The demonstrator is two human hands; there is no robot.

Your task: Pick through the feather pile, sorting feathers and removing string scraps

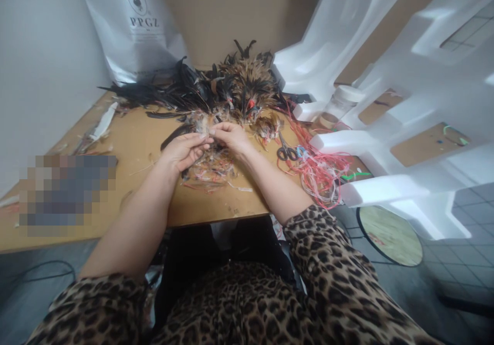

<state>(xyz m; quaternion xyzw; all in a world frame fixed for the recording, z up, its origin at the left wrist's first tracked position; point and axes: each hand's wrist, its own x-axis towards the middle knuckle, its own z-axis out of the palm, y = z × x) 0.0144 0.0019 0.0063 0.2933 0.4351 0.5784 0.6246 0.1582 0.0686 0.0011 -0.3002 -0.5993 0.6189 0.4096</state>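
My left hand (185, 151) and my right hand (230, 138) meet over the wooden table, fingertips pinched close together. What they pinch is too small to make out. Pale, fluffy feathers (203, 122) show just beyond the fingertips, and I cannot tell whether these are held or lying on the table. Below the hands spreads a loose litter of feather bits and red and white strands (210, 176). Behind them lies a large heap of long black feathers (193, 90) and brown feathers (250, 77). A small brown bunch (267, 127) rests to the right of my right hand.
Dark-handled scissors (287, 152) lie right of my right forearm, beside a tangle of red and white strings (320, 172). White foam pieces (378, 188) and a clear jar (343, 100) stand at the right. A white bag (144, 41) leans behind. A blurred-out object (67, 195) sits left.
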